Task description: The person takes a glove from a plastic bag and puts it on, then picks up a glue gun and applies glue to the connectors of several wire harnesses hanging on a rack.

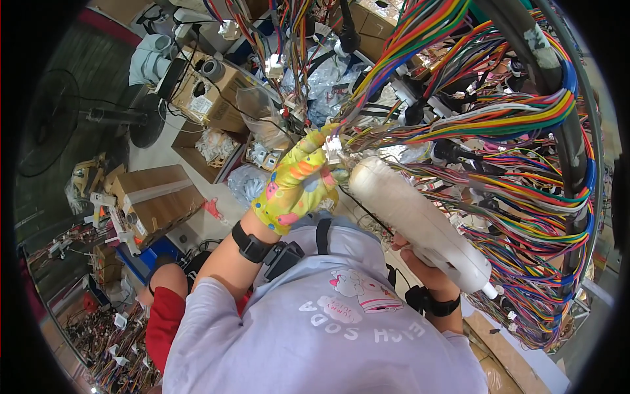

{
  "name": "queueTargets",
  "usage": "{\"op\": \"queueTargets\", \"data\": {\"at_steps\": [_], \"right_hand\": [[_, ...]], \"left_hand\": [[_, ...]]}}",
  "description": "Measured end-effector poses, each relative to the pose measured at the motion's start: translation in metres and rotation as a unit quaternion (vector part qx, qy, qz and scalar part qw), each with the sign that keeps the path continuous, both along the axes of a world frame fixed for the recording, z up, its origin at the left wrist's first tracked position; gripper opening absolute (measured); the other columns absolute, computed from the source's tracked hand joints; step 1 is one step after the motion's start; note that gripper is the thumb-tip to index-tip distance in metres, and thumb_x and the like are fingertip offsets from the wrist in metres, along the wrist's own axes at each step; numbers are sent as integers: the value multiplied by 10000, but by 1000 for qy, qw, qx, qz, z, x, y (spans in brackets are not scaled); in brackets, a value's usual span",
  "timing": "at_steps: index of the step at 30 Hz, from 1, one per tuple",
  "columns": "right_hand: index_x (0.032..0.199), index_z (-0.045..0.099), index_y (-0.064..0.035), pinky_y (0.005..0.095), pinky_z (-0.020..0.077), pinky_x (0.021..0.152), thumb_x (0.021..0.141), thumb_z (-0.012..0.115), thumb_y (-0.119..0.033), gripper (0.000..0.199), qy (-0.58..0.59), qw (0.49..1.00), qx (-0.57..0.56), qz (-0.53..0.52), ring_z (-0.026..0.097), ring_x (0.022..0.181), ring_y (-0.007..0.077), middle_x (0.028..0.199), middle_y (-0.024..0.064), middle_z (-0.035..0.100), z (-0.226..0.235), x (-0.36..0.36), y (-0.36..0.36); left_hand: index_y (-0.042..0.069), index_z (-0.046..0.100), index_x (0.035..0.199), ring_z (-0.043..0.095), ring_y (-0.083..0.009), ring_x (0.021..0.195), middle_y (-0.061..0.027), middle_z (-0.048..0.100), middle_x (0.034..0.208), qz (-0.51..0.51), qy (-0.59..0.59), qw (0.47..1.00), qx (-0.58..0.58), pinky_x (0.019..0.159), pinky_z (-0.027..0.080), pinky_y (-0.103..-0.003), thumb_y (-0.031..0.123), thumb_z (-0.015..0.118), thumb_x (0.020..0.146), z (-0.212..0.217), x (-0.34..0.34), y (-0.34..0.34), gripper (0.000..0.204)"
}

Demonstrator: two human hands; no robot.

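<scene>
My left hand [298, 184], in a yellow patterned glove, is closed with its fingers pinched around the end of a wire bundle [351, 108]. At the fingertips sits a small white connector [333, 150]. My right hand [420, 268] grips a long white pistol-shaped power tool [413, 213] from below, so the tool's body hides part of the fingers. The rounded front of the tool points up and left, close to the gloved hand and the wire ends. A pale nozzle-like tip [489, 291] sticks out at its rear.
Thick bundles of coloured wires [525, 118] hang over a dark metal rail [574, 167] on the right. Cardboard boxes [157, 197], a box of white parts [213, 148] and plastic bags [246, 184] stand at the left. A standing fan [52, 121] is farther left. Another person's red garment [164, 328] shows at lower left.
</scene>
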State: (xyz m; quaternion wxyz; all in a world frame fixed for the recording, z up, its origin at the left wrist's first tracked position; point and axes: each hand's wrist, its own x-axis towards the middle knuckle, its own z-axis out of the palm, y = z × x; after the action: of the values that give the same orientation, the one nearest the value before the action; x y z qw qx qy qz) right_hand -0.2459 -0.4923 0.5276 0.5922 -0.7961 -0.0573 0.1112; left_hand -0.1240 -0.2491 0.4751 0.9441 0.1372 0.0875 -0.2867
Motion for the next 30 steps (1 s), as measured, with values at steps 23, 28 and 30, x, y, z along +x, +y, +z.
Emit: {"op": "queueTargets", "data": {"at_steps": [23, 28, 30], "right_hand": [[1171, 496, -23, 310, 502, 772, 788, 552, 80, 401, 189, 943, 215, -172, 547, 925, 173, 994, 76, 547, -6, -6, 5], [1194, 484, -29, 310, 504, 775, 788, 542, 85, 426, 192, 947, 208, -154, 542, 939, 169, 1007, 77, 543, -14, -10, 1], [1207, 472, -31, 311, 505, 775, 788, 539, 88, 441, 190, 947, 214, -149, 541, 939, 169, 1009, 78, 542, -13, -10, 3]], "left_hand": [[19, 546, 1047, 627, -195, 929, -145, 593, 1137, 120, -68, 970, 200, 840, 508, -319, -68, 699, 733, -5, -2, -14, 360], [38, 524, 1057, 615, -201, 948, -146, 565, 1167, 137, -70, 970, 190, 853, 502, -326, -68, 694, 737, -6, -5, -17, 377], [42, 521, 1056, 609, -205, 962, -145, 561, 1172, 135, -64, 971, 187, 859, 499, -328, -67, 695, 738, -3, -6, -19, 379]]}}
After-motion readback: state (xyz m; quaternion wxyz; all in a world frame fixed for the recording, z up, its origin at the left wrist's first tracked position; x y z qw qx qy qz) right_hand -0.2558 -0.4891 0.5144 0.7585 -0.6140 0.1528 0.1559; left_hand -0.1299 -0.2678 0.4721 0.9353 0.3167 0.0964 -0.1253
